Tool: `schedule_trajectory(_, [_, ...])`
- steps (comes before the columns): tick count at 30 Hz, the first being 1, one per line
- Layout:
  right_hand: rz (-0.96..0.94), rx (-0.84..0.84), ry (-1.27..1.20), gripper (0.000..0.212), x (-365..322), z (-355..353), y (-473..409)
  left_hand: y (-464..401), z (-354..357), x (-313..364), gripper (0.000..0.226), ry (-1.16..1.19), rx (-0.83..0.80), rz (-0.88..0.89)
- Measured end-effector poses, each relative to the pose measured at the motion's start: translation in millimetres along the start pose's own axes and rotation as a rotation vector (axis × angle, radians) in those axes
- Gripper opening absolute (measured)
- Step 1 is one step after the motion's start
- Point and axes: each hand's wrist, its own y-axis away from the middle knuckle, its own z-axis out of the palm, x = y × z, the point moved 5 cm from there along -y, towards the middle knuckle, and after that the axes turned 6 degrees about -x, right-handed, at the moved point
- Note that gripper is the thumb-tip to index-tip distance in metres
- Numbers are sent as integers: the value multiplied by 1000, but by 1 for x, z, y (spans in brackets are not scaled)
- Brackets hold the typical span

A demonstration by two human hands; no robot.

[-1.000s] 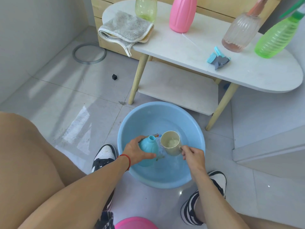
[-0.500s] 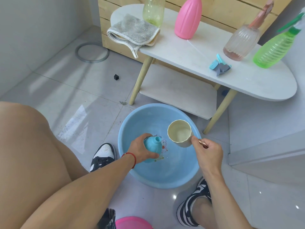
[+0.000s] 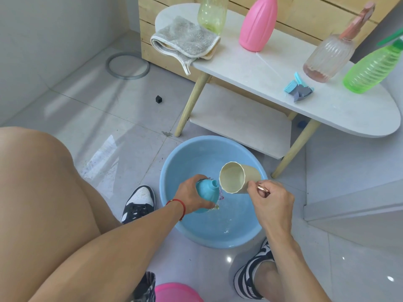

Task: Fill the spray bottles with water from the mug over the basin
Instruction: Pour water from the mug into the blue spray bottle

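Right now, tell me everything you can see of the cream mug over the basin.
The cream mug looks like matte plastic with faceted sides and a thin rim. It is tipped on its side, mouth turned toward the camera and the small blue bottle, just above that bottle's open neck. The right hand pinches its shiny copper-coloured handle. It hangs over the blue basin. A little water seems to lie inside; no stream is visible.

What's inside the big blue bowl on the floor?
The blue basin holds shallow water. The left hand holds a blue bottle over it, the right hand a tilted cream mug. They hide part of the bottom.
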Motion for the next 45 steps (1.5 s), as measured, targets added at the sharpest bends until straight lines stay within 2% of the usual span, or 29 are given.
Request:
schedule_trajectory(12, [-113,21,126,47,-5,-1,1,2,1,4,77,-32,-20,4])
schedule_trajectory(26, [-303,112,161,49,-14,-4,4,5,3,3,81,-58,-41,-3])
schedule_trajectory(36, [-345,122,159,54,-18,-5,5,6,4,4,82,-77,-55,-3])
schedule_trajectory(45, [-438,152,212,38,-21,-5,9,5,7,-1,83,-87,-72,-19])
